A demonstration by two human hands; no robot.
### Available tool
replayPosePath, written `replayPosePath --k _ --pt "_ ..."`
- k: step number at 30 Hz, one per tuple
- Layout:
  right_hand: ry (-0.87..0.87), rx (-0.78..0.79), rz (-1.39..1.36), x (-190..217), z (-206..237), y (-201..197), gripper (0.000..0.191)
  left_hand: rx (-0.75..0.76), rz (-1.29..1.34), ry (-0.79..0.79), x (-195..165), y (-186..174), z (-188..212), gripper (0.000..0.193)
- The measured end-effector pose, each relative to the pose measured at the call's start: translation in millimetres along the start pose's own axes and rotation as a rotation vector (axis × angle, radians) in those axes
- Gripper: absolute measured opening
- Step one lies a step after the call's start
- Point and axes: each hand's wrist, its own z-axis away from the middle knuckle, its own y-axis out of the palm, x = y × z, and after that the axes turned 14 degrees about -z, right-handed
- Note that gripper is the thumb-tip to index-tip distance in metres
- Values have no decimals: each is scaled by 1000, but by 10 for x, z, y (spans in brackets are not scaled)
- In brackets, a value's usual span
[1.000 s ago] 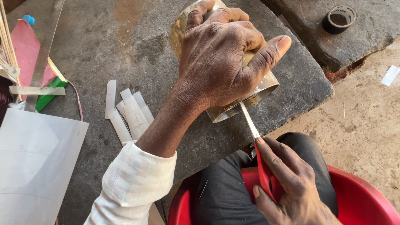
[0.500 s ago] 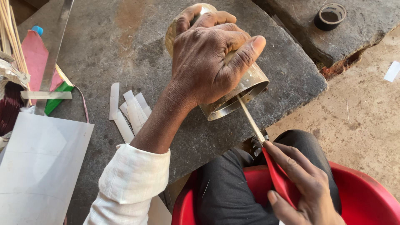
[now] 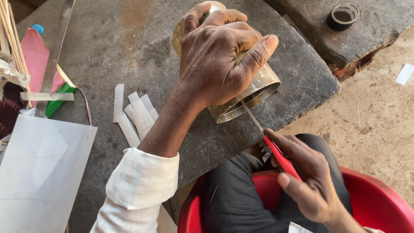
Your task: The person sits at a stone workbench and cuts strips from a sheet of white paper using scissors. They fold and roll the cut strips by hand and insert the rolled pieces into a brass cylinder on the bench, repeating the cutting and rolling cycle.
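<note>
Lying on its side on the stone slab (image 3: pixel 129 51), a large tape roll (image 3: pixel 254 88) is gripped from above by the left hand (image 3: pixel 220 60), fingers wrapped over it. The right hand (image 3: pixel 308 179), closed around a red-handled knife (image 3: pixel 271 144), holds the blade tip against the roll's near rim. White paper strips (image 3: pixel 133 112) lie left of the roll; a small black tape ring (image 3: pixel 343 16) sits well to its right.

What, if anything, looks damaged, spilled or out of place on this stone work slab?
Nothing is spilled. The left hand presses a metal cylinder lying on its side on the stone slab, while the right hand works a red-handled tool at its rim. One oddity: the stone's right edge looks chipped and crumbling.
</note>
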Motion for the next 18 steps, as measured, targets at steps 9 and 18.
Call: replayPosePath --k 9,18 --pt "224 -80 -483 -7 -65 -59 87 -12 -26 -25 -64 4 -55 43" --pt "-10 41 293 194 202 -78 76 38 -1 13 57 -23 30 42"
